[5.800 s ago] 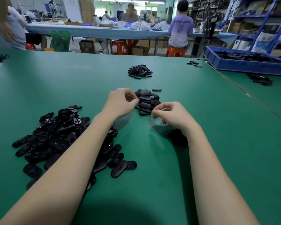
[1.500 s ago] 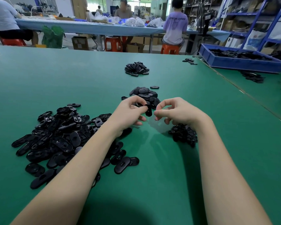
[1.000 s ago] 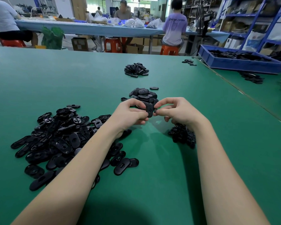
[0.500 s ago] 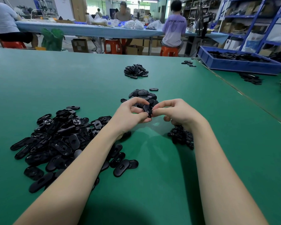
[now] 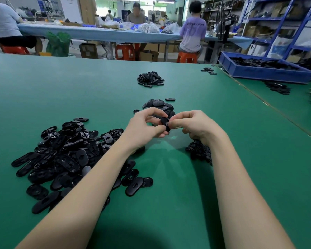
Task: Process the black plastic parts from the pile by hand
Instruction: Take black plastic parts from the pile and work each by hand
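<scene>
pinching one black part (image 5: 165, 123), both hands' grip

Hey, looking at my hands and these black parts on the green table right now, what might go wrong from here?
1. Both the left hand and right hand pinch one small black part by its edges; it may slip and drop.
2. A dropped part could land in the small pile just behind and get mixed.
3. Your left forearm lies over the big pile and may scatter it.
</scene>
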Tool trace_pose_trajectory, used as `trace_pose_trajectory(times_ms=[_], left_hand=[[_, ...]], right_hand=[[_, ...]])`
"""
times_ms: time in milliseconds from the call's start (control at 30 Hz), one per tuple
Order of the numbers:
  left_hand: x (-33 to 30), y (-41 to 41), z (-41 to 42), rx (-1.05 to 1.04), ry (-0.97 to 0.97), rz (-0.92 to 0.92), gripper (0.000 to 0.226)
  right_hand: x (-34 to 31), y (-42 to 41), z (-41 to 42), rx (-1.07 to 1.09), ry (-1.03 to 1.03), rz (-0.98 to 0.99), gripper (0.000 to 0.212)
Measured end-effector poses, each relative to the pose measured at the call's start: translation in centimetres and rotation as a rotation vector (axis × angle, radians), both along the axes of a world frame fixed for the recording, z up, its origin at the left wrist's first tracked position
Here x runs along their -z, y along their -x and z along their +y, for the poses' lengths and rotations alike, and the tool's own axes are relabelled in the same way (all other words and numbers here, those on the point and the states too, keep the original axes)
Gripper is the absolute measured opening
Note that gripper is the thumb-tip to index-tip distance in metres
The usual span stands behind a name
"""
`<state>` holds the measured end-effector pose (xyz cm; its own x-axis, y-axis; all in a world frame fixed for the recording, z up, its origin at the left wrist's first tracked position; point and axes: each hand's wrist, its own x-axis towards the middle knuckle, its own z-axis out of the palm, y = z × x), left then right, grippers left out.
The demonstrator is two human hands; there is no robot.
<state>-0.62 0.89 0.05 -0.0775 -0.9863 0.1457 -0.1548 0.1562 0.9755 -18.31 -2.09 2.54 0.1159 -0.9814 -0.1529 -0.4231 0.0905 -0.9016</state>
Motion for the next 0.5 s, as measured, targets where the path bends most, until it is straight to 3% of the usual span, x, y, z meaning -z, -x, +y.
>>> trace_pose_trajectory(times_ms=[267,500], left_hand=[[-0.29,0.00,0.17,-0.043,0.011,-0.047,0.029],[-0.97,-0.62,0.16,-0.055,-0.063,-0.014,0.024]], right_hand=[[-0.11,-0.35,-0.02,0.027,-0.012,-0.005,0.009],[0.56,0.14,0.30,0.008,-0.019,-0.039,0.022]])
